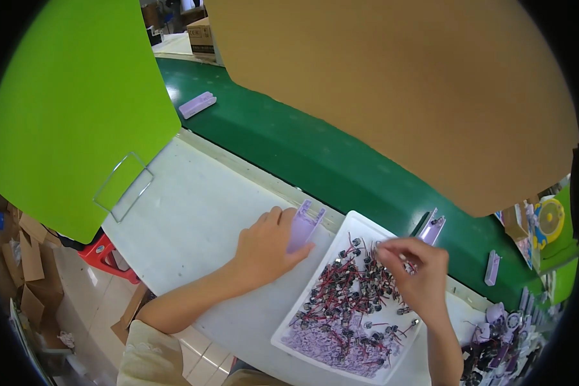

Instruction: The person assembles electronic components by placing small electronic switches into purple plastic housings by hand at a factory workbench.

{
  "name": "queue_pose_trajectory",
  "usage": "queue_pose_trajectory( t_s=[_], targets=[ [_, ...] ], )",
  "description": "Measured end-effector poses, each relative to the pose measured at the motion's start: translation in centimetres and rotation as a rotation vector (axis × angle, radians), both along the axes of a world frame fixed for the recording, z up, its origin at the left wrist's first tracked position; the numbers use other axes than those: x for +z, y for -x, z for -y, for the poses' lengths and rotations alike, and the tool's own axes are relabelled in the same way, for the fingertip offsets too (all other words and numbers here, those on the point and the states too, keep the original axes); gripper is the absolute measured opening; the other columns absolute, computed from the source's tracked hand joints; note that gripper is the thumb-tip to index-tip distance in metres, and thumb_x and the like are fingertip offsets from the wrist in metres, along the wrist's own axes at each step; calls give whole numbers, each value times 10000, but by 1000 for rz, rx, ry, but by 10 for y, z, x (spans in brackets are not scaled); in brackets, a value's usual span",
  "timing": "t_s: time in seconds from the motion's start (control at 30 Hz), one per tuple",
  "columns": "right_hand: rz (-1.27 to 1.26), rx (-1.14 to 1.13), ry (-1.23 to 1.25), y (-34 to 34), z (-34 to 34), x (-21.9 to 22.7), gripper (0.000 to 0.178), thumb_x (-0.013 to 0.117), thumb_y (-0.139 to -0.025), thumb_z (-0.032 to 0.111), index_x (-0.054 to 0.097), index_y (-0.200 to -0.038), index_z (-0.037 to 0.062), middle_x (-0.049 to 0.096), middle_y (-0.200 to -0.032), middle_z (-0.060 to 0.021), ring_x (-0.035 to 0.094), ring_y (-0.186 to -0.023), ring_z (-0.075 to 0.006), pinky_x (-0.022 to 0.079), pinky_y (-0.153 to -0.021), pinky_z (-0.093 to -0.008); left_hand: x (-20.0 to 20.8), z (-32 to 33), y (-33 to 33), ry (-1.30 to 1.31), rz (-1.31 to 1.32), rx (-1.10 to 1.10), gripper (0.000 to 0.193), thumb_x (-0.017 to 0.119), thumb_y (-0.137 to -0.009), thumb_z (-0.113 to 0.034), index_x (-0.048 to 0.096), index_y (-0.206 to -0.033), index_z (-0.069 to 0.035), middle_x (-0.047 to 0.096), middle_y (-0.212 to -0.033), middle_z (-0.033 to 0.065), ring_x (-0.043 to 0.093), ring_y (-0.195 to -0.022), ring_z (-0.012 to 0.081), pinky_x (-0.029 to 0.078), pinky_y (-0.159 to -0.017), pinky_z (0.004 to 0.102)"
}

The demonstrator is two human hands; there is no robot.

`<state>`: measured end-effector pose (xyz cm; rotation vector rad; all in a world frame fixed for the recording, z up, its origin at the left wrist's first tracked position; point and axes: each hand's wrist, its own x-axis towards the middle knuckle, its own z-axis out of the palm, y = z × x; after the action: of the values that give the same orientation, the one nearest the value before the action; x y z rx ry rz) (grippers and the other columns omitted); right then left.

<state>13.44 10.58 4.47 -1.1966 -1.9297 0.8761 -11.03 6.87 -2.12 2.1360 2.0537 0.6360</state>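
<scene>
Your left hand (264,248) has a firm grip on the lilac housing (304,231), thumb on the near side and fingers along the other, out over the white worktop (193,193) just left of the white tray (360,225); whether the housing also rests on the surface, you cannot tell from here. Your right hand (424,267) is over the upper part of that tray, thumb and forefinger brought nearly together, and it cannot be made out whether that grip has a part between the tips. The step in hand looks like picking from the wired parts (331,289), black pieces with red leads heaped loosely across one another, so take one by its solid body rather than by the wire, and lift slowly in case a neighbour's lead comes along with it. The sparser pieces near the upper end should come free more easily than those in the thick of the heap. Leave the small lilac pieces (321,344) at the near end undisturbed. With the left hand, hold the housing lightly enough that its thin-looking walls don't bow, its channel facing up, with your thumb clear of its prongs.
</scene>
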Motion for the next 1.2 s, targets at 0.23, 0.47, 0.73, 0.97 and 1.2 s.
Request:
queue_pose_trajectory(
  t_s=[0.23,0.47,0.73,0.97,1.2],
  targets=[
    [135,101,-114,65,-38,-35,74,728,-759,56,708,-828,39,659,-738,-87,611,-595,-179,485,-557,-306,-9,-6,-16,-27,217,37,453,715,-751,-289,439,-976,-8,518,-932,170,626,-764,367,528,-612,455],
    [260,53,-119,94,-53,-63,100,753,-706,94,713,-786,48,620,-730,-98,601,-619,-245,474,-575,-357,-13,-7,-16,-14,255,48,490,724,-728,-278,418,-999,-10,502,-946,165,627,-755,361,522,-588,470],
    [338,8,-132,102,-46,-59,74,728,-723,75,702,-786,45,572,-698,-73,583,-614,-229,461,-567,-347,-11,-6,-13,-18,218,33,493,736,-739,-297,428,-1000,-13,495,-950,158,641,-768,332,510,-513,444],
    [327,-2,-233,103,-37,-65,71,701,-714,52,681,-780,38,537,-685,-80,560,-603,-232,437,-551,-354,-13,-6,-14,-47,212,22,514,756,-745,-343,437,-980,-16,501,-930,156,649,-754,316,501,-479,420],
    [319,10,-199,102,-42,-63,60,683,-709,38,677,-768,42,545,-689,-80,588,-622,-241,446,-555,-361,-11,-6,-13,-85,238,20,490,752,-751,-324,440,-967,-13,507,-902,151,649,-728,312,496,-466,411]
  ],
)
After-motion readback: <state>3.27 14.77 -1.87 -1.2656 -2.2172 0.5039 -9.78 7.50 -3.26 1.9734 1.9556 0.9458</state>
